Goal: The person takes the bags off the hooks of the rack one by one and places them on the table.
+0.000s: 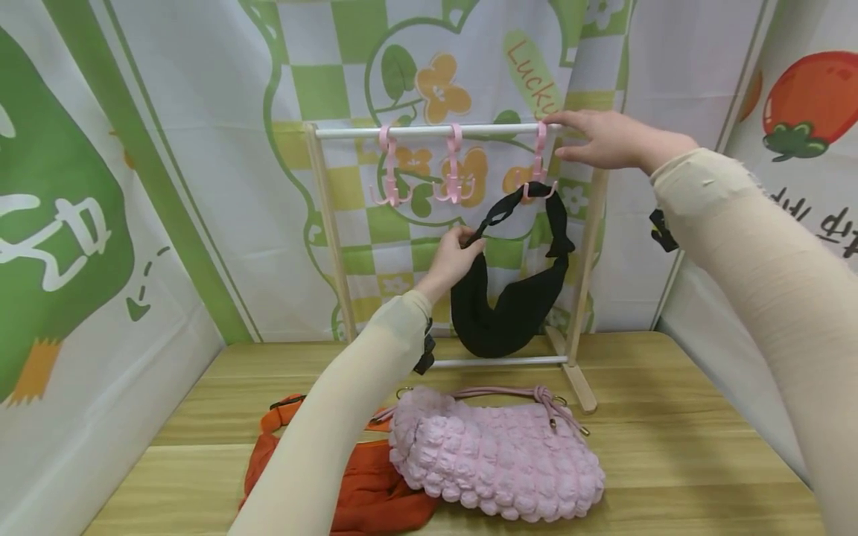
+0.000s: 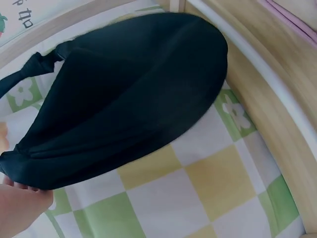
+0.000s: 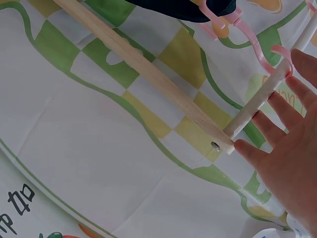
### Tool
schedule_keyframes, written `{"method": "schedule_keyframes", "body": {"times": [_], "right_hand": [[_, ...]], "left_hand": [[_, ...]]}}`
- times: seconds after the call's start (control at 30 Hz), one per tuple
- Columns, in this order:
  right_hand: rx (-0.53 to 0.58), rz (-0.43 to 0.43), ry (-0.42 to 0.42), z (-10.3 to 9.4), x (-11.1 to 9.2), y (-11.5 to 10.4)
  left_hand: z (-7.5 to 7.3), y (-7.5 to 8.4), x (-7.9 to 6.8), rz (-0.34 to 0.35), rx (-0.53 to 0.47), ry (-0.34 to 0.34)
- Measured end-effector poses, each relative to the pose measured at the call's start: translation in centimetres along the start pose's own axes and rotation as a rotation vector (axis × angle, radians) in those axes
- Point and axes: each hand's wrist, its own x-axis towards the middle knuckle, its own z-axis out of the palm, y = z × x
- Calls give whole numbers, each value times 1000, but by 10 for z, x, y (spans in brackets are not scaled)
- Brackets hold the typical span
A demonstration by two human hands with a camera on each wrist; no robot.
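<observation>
A black shoulder bag (image 1: 503, 327) hangs by its knotted strap from the rightmost pink hook (image 1: 540, 152) on a rack. My left hand (image 1: 447, 262) pinches the bag at its left side, where strap and body meet. In the left wrist view, those fingers (image 2: 33, 188) go partly out of sight behind the black fabric (image 2: 138, 89). Up at the right end of the white rail (image 1: 496, 130), my right hand (image 1: 613, 140) rests with fingers extended. The right wrist view has its fingertips (image 3: 261, 120) against the rail, beside the pink hook (image 3: 252, 42).
Two more pink hooks (image 1: 390, 167) (image 1: 454, 164) hang to the left. On the wooden table (image 1: 670, 447) before the rack lie a pink bubbly bag (image 1: 496, 461) and an orange bag (image 1: 375, 491), partly covered by my left arm. The rack's right foot (image 1: 582, 387) points forward.
</observation>
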Motion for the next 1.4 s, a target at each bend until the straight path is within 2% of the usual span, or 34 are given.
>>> {"method": "schedule_keyframes", "body": {"times": [0.4, 0.73, 1.07, 1.4], "right_hand": [[7, -4, 0, 0, -1, -1], [13, -2, 8, 0, -2, -1], [22, 2, 10, 1, -2, -1], [26, 4, 26, 3, -2, -2]], "left_hand": [[-1, 14, -2, 25, -89, 55], [-2, 26, -2, 53, -107, 61], [-3, 44, -2, 66, -178, 71], [0, 61, 4, 39, -225, 63]]}}
